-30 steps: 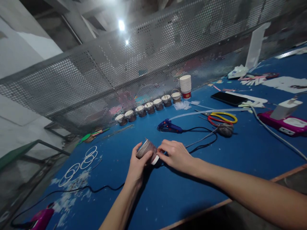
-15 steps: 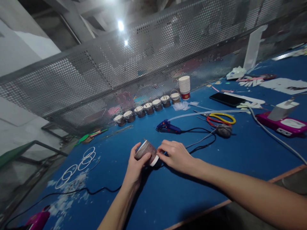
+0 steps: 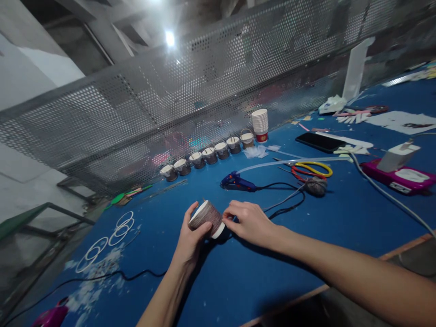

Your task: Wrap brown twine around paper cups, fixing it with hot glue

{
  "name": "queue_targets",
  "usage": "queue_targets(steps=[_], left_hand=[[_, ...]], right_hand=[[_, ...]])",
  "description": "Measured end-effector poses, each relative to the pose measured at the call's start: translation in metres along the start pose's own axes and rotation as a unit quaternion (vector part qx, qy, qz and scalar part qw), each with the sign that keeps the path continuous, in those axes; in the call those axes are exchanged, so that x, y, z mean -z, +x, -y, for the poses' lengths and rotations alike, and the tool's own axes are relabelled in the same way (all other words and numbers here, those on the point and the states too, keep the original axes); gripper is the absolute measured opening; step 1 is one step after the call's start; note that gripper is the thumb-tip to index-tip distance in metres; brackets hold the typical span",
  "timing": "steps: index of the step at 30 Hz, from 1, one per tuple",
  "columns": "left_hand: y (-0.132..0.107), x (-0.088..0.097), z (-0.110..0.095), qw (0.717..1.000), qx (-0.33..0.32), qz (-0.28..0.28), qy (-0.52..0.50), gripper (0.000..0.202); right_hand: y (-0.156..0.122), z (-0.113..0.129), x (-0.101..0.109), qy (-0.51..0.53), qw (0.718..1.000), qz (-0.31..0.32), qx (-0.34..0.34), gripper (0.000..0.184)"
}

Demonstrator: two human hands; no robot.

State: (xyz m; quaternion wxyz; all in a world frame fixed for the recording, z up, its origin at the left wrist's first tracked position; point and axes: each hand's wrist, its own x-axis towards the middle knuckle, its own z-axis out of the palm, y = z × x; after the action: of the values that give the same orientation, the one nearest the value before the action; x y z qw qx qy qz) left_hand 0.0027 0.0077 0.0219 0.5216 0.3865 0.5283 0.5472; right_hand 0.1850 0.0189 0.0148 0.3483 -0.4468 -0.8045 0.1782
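Head view now, and the cord-wrapped cup (image 3: 211, 217) is held tilted over the tabletop (image 3: 211, 281), near six o'clock in the scene, its wall gripped by the curled fingers of the left hand (image 3: 191, 234). A slight turn has just been given to it: more white rim (image 3: 198, 211) is shown than a second ago, a small adjustment, seemingly, within the wrapping. At the cup's three o'clock, thumb and forefinger of the right hand (image 3: 250, 220) are pressed together by the base edge; whatever is pinched there is hidden. Toward that hand a grey cord (image 3: 282, 200) is led from the yarn ball (image 3: 316, 186), around half past two. At one o'clock, the glue gun (image 3: 238, 182) is left untouched.
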Motion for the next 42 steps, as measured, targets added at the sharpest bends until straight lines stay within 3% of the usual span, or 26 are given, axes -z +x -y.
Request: queue_targets(steps=[12, 19, 29, 42], left_hand=[[0.004, 0.004, 0.001, 0.999, 0.012, 0.02, -0.046, 0.077], [0.004, 0.007, 0.006, 0.994, 0.042, 0.064, -0.073, 0.064], [0.002, 0.001, 0.009, 0.997, 0.028, 0.031, -0.058, 0.063], [0.002, 0.0, 0.007, 0.996, 0.046, 0.021, -0.069, 0.081]], right_hand=[[0.002, -0.002, -0.001, 0.011, 1.0, 0.004, -0.003, 0.009], [0.0, -0.002, -0.002, 0.012, 1.0, 0.001, -0.005, 0.011], [-0.002, -0.001, 0.0, 0.022, 1.0, 0.004, 0.01, 0.01], [-0.004, -0.004, -0.003, -0.012, 0.999, -0.019, 0.046, 0.01]])
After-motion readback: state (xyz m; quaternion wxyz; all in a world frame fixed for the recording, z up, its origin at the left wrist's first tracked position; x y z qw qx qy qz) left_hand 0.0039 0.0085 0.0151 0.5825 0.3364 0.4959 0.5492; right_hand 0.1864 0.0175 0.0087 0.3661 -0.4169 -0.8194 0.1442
